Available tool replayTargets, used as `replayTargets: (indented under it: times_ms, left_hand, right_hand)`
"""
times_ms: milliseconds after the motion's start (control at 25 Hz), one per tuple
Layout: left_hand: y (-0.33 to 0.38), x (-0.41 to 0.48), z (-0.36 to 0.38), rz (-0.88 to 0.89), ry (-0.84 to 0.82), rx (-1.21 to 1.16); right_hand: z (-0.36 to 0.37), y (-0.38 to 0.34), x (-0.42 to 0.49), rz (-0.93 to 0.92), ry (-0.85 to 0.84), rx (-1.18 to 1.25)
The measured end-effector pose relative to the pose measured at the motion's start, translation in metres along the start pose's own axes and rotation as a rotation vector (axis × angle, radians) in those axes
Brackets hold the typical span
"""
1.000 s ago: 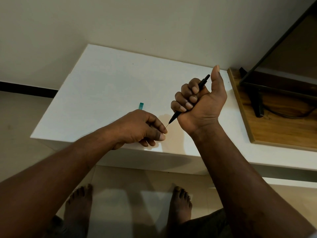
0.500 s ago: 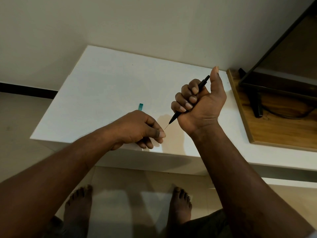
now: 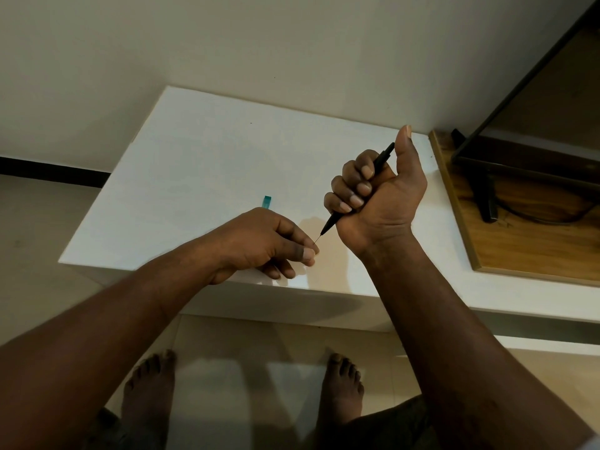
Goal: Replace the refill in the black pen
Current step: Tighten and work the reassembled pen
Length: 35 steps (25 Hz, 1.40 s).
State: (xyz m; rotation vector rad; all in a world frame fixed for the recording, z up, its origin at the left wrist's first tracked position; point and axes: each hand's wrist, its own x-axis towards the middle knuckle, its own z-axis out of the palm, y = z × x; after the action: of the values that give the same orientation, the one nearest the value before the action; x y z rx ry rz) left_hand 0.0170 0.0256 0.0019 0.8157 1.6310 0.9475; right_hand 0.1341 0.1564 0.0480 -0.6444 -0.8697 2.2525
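Note:
My right hand point(image 3: 378, 196) grips the black pen point(image 3: 383, 157) in a fist, thumb straight up, the pen's tip pointing down-left. A thin dark refill point(image 3: 319, 238) sticks out of the tip. My left hand point(image 3: 259, 241) pinches the refill's free end between thumb and forefinger, just below and left of the pen. Both hands hover above the front edge of the white table point(image 3: 207, 157). A small teal piece point(image 3: 267, 201) lies on the table behind my left hand, partly hidden by it.
A wooden board point(image 3: 519, 248) lies on the table's right part and carries a dark monitor point(image 3: 532, 118) on a black stand with a cable. A cream wall rises behind. My bare feet point(image 3: 341, 384) stand on the tiled floor below.
My left hand has drawn slightly down and left away from the pen tip, and a longer length of thin refill shows between them. My right hand has held still.

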Motion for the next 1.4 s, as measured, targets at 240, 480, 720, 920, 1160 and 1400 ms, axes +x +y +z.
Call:
replayTargets:
  times_ms: [240,480,720,920,1160,1400]
  left_hand:
    - [0.0001,-0.0005,-0.0003,0.004,-0.009,-0.019]
    - [0.0009,-0.0009,-0.0003,0.007,-0.013,-0.024]
    - [0.0,-0.0005,-0.0001,0.013,-0.011,-0.032]
    - [0.0003,-0.0003,-0.0003,0.016,-0.019,-0.045]
    - [0.0002,-0.0004,-0.0007,0.024,-0.028,-0.052]
    - [-0.0002,-0.0003,-0.0013,0.029,-0.037,-0.067]
  right_hand:
    - [-0.0003,-0.0003,0.0001,-0.002,-0.012,-0.001]
    - [0.0001,0.0003,0.0001,0.004,-0.014,-0.005]
    - [0.0011,0.0009,-0.0007,0.002,-0.022,-0.017]
    - [0.0028,0.0033,-0.0013,-0.023,-0.048,-0.07]
    - [0.0048,0.0063,-0.0025,-0.037,-0.069,-0.11]
    - [0.0054,0.0085,-0.0028,-0.044,-0.078,-0.142]
